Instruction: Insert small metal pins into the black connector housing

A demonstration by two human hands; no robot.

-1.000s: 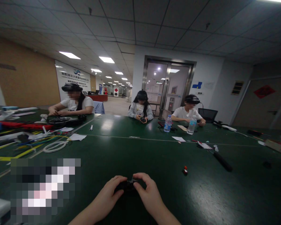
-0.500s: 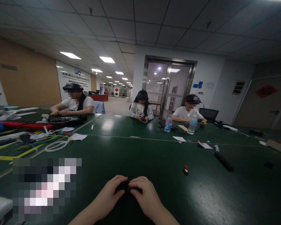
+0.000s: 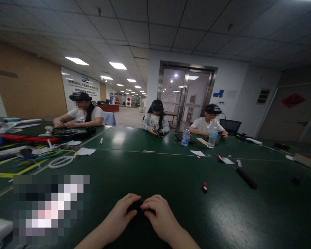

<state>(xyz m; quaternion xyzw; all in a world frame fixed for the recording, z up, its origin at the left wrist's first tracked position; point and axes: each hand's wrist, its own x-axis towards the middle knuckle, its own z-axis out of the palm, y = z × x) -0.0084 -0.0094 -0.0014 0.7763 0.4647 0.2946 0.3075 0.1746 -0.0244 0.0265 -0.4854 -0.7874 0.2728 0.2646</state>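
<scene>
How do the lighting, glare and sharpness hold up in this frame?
Head view: dim overall, with bright ceiling lights; glare on the green tabletop at lower right; wide-angle stretching towards the edges; a pixelated block covers the lower left; the dark object between the left hand and right hand is too dark to make out.

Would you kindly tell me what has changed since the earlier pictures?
The right hand has moved left, towards the left hand, hiding the grey part seen between them; both still hold the black object. The device held across the table now shows green. The black-handled tool stayed put.
</scene>
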